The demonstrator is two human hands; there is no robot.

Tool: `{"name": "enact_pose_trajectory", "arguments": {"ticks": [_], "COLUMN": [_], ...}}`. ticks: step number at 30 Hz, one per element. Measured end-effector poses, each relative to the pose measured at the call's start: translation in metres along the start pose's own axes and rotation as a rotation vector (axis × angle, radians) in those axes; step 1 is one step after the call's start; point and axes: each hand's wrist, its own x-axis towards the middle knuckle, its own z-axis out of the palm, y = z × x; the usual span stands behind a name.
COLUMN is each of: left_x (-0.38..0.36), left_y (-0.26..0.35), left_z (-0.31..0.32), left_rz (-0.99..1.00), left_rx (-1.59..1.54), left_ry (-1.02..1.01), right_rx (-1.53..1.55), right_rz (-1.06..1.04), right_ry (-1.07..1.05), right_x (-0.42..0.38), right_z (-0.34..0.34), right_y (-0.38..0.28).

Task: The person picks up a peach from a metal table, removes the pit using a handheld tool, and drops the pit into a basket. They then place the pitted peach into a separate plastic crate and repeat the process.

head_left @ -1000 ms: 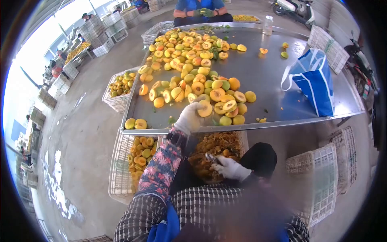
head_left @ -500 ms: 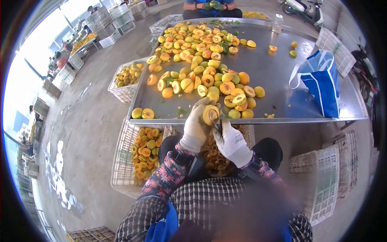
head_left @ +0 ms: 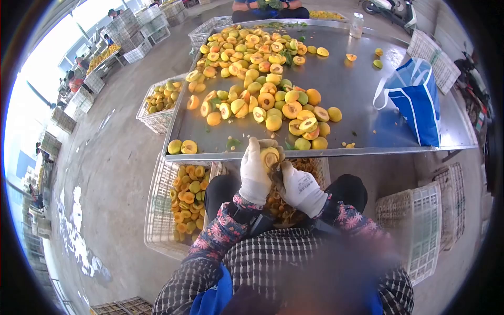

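Note:
My left hand [head_left: 256, 170], in a white glove with dirty fingertips, is wrapped round a cut yellow fruit [head_left: 270, 157] just below the near edge of the metal table [head_left: 357, 115]. Close on its right, my right hand [head_left: 302, 189], also gloved, has its fingers closed at the fruit's side; a small dark tool seems to be in them, largely hidden. Whole and halved fruits [head_left: 273, 123] lie heaped on the table beyond my hands. Under the table edge, a white crate [head_left: 157, 210] of fruit halves stands at the left, and a container of fruit pieces [head_left: 278, 207] sits below my hands.
A blue and white bag [head_left: 420, 107] stands on the table's right side, with a clear jar [head_left: 356, 26] at the far edge. Stacked crates [head_left: 425, 226] are on the floor at the right. A person [head_left: 270, 11] in gloves sits across the table.
Both hands have come slightly down and closer together, with the fruit turned and lower, off the table's edge. The whole view has shifted slightly.

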Motion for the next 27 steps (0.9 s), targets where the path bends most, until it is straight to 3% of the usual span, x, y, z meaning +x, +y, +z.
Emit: {"name": "enact_pose_trajectory", "arguments": {"ticks": [3, 9, 16, 19, 21, 24, 27], "left_x": [-0.003, -0.009, -0.004, 0.0, 0.001, 0.001, 0.015], "left_y": [-0.001, -0.006, -0.01, -0.009, -0.009, -0.014, -0.009], "left_z": [0.008, 0.005, -0.001, -0.006, -0.004, -0.015, -0.032], "left_rz": [0.093, 0.227, 0.152, 0.109, 0.091, 0.059, -0.007], "left_rx": [0.038, 0.106, 0.123, 0.159, 0.179, 0.171, 0.319], "left_ry": [0.111, 0.074, 0.071, 0.051, 0.096, 0.056, -0.112], "right_rx": [0.123, 0.225, 0.214, 0.198, 0.299, 0.306, 0.236], "right_rz": [0.004, 0.014, -0.03, 0.102, 0.088, 0.06, 0.002], "right_ry": [0.022, 0.023, 0.04, -0.106, -0.057, -0.063, -0.112], "right_x": [-0.001, 0.001, 0.0, 0.003, -0.002, -0.005, -0.001], "right_z": [0.004, 0.006, 0.015, 0.016, 0.026, 0.029, 0.019], "right_y": [-0.005, -0.006, 0.003, 0.007, 0.009, 0.008, 0.015]}}
